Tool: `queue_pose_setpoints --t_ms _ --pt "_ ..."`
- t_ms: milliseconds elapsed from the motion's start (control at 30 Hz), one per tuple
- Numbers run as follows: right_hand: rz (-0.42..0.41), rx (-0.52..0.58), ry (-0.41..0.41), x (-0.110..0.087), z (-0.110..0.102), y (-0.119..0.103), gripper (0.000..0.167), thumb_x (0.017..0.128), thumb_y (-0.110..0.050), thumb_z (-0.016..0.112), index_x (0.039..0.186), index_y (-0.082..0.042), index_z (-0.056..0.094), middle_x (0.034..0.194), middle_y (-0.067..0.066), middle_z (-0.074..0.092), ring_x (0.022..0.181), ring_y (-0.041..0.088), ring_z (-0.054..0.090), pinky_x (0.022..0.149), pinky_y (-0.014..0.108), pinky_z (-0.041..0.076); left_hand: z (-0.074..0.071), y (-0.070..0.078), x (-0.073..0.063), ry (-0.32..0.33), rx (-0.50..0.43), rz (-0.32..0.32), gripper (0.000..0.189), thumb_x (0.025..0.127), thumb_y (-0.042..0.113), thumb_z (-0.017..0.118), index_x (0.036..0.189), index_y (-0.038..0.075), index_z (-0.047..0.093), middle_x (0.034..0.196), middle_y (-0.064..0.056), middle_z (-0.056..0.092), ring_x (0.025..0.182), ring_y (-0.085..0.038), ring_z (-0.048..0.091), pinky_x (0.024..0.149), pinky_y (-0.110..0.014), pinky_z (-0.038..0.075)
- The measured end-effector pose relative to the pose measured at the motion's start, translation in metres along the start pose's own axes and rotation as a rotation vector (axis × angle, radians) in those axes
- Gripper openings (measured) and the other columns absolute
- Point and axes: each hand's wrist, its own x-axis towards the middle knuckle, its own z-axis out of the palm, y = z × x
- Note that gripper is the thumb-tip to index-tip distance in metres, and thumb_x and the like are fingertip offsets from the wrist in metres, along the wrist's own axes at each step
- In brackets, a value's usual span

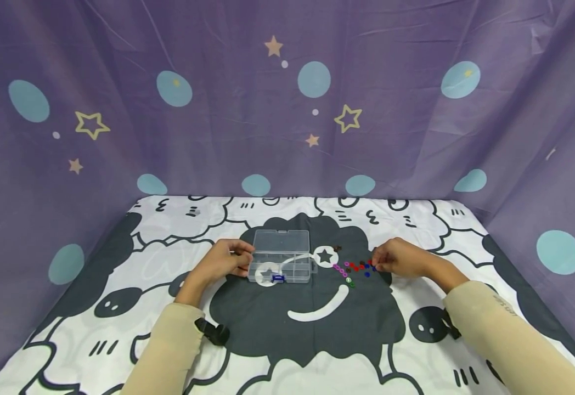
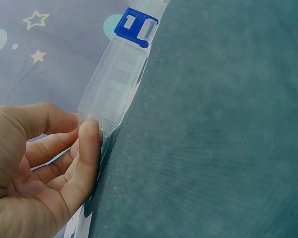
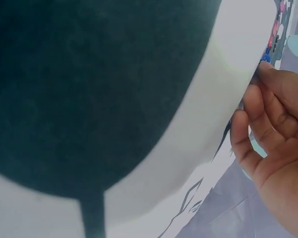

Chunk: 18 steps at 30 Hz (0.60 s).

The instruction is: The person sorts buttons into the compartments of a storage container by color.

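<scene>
A clear plastic compartment box (image 1: pixel 281 242) lies with its lid raised, its latch a blue piece (image 2: pixel 135 27) at the front. At the box's left side, my left hand (image 1: pixel 225 258) pinches the wall between thumb and fingers. To the right of the box several small colored beads are scattered: purple beads (image 1: pixel 339 270), red beads (image 1: pixel 356 269), blue beads (image 1: pixel 367 274), brown beads (image 1: pixel 338 248) and a green bead (image 1: pixel 352 285). My right hand (image 1: pixel 400 258) has bent fingers, with fingertips at the blue and red beads on the right. Whether a bead is pinched is hidden.
The cloth under everything (image 1: pixel 312 340) carries a dark sheep-face print on white. Behind it hangs a purple curtain (image 1: pixel 248 137) with stars and ovals. A dark wrist strap (image 1: pixel 212 331) circles my left sleeve.
</scene>
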Motion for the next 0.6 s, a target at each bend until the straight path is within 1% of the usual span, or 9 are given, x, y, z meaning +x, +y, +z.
queue_pose_setpoints --t_ms 200,400,500,600 --pt "-0.016 0.020 -0.011 0.001 -0.002 0.003 0.014 0.094 0.002 0.069 0.086 -0.009 0.072 0.074 -0.005 0.065 0.065 0.003 0.051 0.059 0.022 0.047 0.001 0.002 -0.001 -0.001 0.001 -0.005 0.030 0.096 -0.001 0.067 0.125 -0.009 0.066 0.097 -0.017 0.064 0.071 -0.019 0.067 0.064 -0.034 0.065" --pt "0.014 0.035 0.028 0.006 -0.005 0.005 0.011 0.096 -0.002 0.069 0.088 -0.008 0.074 0.075 -0.005 0.066 0.066 0.004 0.052 0.061 0.022 0.047 0.001 0.003 -0.002 -0.008 -0.001 -0.002 0.030 0.096 -0.001 0.066 0.125 -0.009 0.065 0.101 -0.018 0.064 0.072 -0.020 0.068 0.065 -0.035 0.065" --pt "0.033 0.048 0.048 0.009 -0.007 0.004 0.010 0.096 -0.002 0.068 0.089 -0.006 0.075 0.077 -0.003 0.069 0.067 0.005 0.053 0.060 0.022 0.048 0.001 0.003 -0.001 -0.005 0.003 -0.003 0.029 0.096 -0.001 0.066 0.124 -0.009 0.066 0.100 -0.017 0.063 0.072 -0.019 0.068 0.065 -0.034 0.065" --pt "0.034 0.052 0.062 0.013 -0.009 0.002 0.010 0.096 -0.002 0.068 0.091 -0.005 0.075 0.080 0.000 0.071 0.068 0.006 0.056 0.061 0.023 0.051 0.001 0.003 0.000 -0.006 0.004 -0.002 0.028 0.096 -0.002 0.066 0.124 -0.010 0.066 0.099 -0.017 0.064 0.072 -0.019 0.068 0.065 -0.034 0.065"
